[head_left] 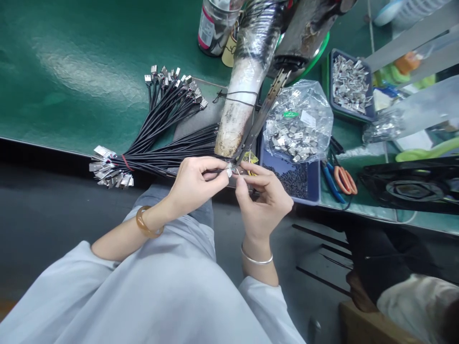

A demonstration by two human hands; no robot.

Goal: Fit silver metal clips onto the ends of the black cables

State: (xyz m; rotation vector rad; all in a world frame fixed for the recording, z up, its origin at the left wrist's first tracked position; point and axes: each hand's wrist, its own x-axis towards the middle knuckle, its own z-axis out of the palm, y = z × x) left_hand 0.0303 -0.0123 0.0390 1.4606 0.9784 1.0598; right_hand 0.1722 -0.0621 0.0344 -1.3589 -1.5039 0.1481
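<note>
My left hand (195, 184) is closed in a pinch on the end of a black cable (215, 170) with a small metal connector at its tip. My right hand (263, 196) is closed too, its thumb and forefinger pinching a small metal shell (236, 170) at that same tip. Both hands meet just below the wrapped, taped machine column (244, 91) at the table's front edge. A bundle of black cables (158, 155) with metal ends lies to the left of my left hand.
A second fan of black cables (168, 100) lies on the green table (71, 71). A clear bag of metal shells (299, 122) sits over a blue tray (311, 184). Another tray of shells (349, 86), orange-handled pliers (342, 179) and a jar (213, 26) stand nearby.
</note>
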